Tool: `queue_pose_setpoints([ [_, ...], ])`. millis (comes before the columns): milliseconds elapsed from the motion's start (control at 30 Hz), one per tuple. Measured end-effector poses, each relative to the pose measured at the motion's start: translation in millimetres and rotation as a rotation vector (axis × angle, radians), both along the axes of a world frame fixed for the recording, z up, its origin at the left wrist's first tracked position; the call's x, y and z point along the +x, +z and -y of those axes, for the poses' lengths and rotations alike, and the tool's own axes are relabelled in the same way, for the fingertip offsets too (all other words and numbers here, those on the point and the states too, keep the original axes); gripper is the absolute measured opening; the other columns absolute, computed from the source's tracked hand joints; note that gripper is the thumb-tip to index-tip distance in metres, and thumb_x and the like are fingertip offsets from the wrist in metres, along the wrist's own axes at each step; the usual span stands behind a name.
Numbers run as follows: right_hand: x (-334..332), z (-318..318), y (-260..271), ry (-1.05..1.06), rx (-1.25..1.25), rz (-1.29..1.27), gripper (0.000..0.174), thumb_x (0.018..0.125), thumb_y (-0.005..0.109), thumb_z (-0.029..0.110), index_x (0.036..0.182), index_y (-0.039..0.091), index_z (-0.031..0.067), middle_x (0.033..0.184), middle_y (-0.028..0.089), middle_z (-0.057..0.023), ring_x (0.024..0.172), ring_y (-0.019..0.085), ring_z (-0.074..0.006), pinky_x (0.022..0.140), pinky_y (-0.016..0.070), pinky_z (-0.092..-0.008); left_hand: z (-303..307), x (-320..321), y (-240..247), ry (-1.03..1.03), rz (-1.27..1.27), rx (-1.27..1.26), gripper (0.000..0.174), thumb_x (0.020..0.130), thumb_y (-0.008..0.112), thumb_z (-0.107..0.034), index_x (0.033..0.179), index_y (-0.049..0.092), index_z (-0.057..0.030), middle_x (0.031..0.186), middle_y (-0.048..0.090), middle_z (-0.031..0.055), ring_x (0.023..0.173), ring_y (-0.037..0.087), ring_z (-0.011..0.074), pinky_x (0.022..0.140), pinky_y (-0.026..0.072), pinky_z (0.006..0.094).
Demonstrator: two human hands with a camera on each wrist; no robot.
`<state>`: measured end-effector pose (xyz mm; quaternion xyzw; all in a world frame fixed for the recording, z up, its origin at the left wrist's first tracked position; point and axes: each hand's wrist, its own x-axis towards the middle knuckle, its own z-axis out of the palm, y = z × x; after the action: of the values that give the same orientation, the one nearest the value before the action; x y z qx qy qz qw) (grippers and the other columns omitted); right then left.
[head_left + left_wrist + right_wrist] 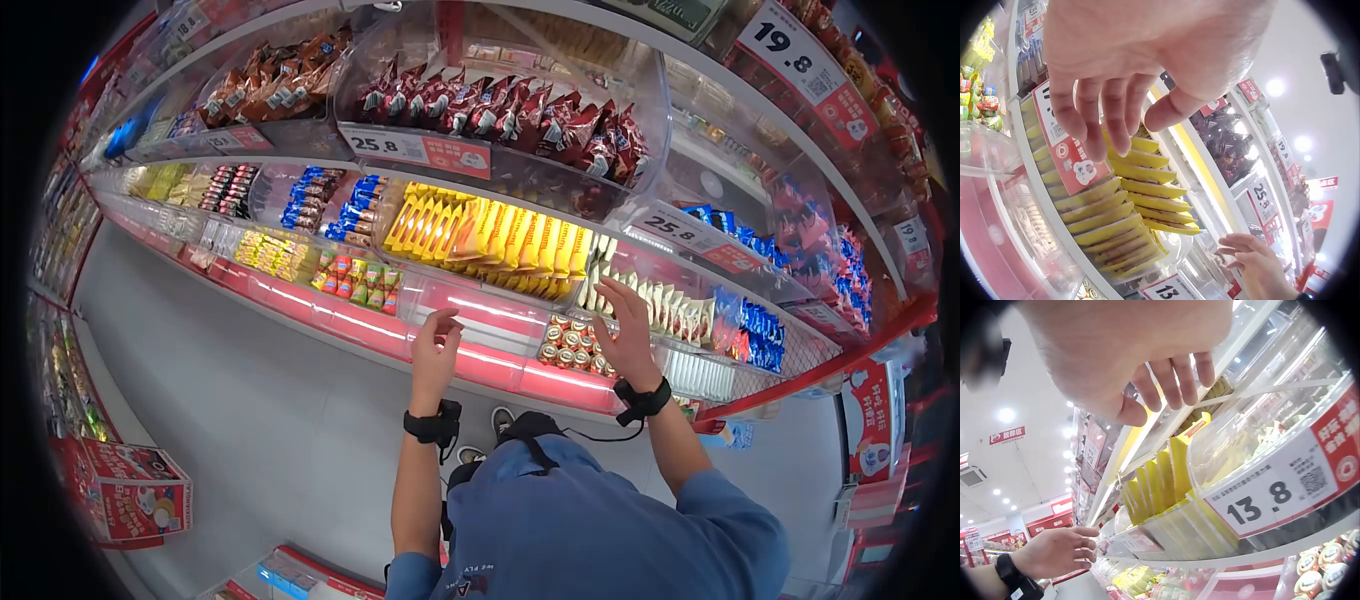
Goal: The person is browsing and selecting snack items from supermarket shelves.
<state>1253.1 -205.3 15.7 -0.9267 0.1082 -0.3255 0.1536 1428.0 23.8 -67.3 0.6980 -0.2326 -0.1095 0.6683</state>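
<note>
My left hand [436,347] is held out before the shelves, fingers loosely bent and holding nothing. In the left wrist view, its fingers hang over a row of yellow snack packets [1113,225] and overlap a red and white price tag [1072,156]. My right hand [627,338] reaches out farther right, holding nothing, its fingers spread and slightly bent. It overlaps the bin of round gold-wrapped sweets [566,352] in the head view. Yellow packets [1166,472] and a clear bin with a 13.8 price tag [1279,497] show below its fingers in the right wrist view.
Higher up stands a clear bin of dark red packets [500,105] with a 25.8 tag [415,150]. White packets [665,305] and blue packets [750,335] lie to the right. A red mesh guard [800,375] closes the shelf's right end. Grey floor [270,400] stretches left.
</note>
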Motion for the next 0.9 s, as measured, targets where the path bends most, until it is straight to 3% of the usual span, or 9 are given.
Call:
queue_pose_setpoints([
  [67, 23, -1, -2, 0.026, -0.04, -0.041, 0.049, 0.08, 0.063, 0.014, 0.128, 0.051, 0.0097, 0.134, 0.048, -0.0114, 0.126, 0.044, -0.0286, 0.1, 0.0323, -0.0433, 1, 12, 7, -0.022, 0.038, 0.016, 0.028, 0.084, 0.056, -0.006, 0.112, 0.06, -0.0052, 0.093, 0.066, 0.0073, 0.082, 0.061, 0.0149, 0.068, 0.046, 0.0273],
  [167, 52, -3, 3, -0.001, -0.096, -0.072, 0.045, 0.083, 0.062, 0.018, 0.127, 0.054, 0.0103, 0.135, 0.048, -0.0113, 0.127, 0.043, -0.0277, 0.099, 0.0324, -0.0427, 10, 37, 19, -0.064, 0.095, 0.045, 0.027, 0.086, 0.056, -0.005, 0.112, 0.059, -0.0043, 0.097, 0.064, 0.0055, 0.086, 0.06, 0.0134, 0.071, 0.0475, 0.0277],
  [400, 70, 4, -12, -0.054, -0.032, -0.057, 0.027, 0.082, 0.063, 0.014, 0.108, 0.063, 0.0071, 0.123, 0.058, -0.011, 0.123, 0.049, -0.027, 0.097, 0.0327, -0.0425, -4, 98, 26, -0.03, 0.124, 0.105, 0.023, 0.086, 0.055, -0.005, 0.109, 0.061, -0.0041, 0.095, 0.066, 0.0047, 0.083, 0.061, 0.0129, 0.067, 0.0454, 0.0262],
  [500, 71, -2, -1, -0.092, 0.02, 0.014, 0.025, 0.08, 0.062, 0.009, 0.105, 0.064, 0.0056, 0.12, 0.06, -0.0118, 0.119, 0.05, -0.0294, 0.096, 0.0346, -0.0432, -19, 120, 28, 0.042, 0.074, 0.131, 0.021, 0.087, 0.055, -0.005, 0.107, 0.061, -0.0032, 0.092, 0.066, 0.0043, 0.08, 0.061, 0.0118, 0.066, 0.0453, 0.0255],
  [600, 72, -9, 6, -0.112, 0.072, 0.179, 0.024, 0.077, 0.059, 0.004, 0.1, 0.065, 0.0027, 0.108, 0.062, -0.0129, 0.103, 0.054, -0.0322, 0.09, 0.04, -0.0423, -30, 147, 36, 0.107, 0.097, 0.103, 0.02, 0.088, 0.055, -0.006, 0.106, 0.061, -0.0034, 0.089, 0.066, 0.0031, 0.076, 0.06, 0.0096, 0.064, 0.0453, 0.0241],
  [733, 95, -51, 18, -0.069, 0.117, 0.252, 0.021, 0.074, 0.058, -0.001, 0.094, 0.065, 0.0007, 0.095, 0.062, -0.0127, 0.088, 0.055, -0.032, 0.08, 0.0447, -0.0412, -34, 181, 0, 0.009, 0.129, -0.002, 0.021, 0.088, 0.055, -0.005, 0.109, 0.06, -0.0035, 0.089, 0.065, 0.0036, 0.076, 0.059, 0.0108, 0.064, 0.0458, 0.0247],
  [900, 180, -129, 5, -0.018, 0.135, 0.173, 0.02, 0.074, 0.061, 0.001, 0.094, 0.064, -0.0015, 0.09, 0.061, -0.0132, 0.082, 0.056, -0.0298, 0.076, 0.046, -0.0376, -83, 200, 1, -0.166, 0.109, 0.036, 0.025, 0.088, 0.055, -0.005, 0.112, 0.058, -0.0033, 0.09, 0.064, 0.0054, 0.079, 0.06, 0.0128, 0.064, 0.0461, 0.0258],
])
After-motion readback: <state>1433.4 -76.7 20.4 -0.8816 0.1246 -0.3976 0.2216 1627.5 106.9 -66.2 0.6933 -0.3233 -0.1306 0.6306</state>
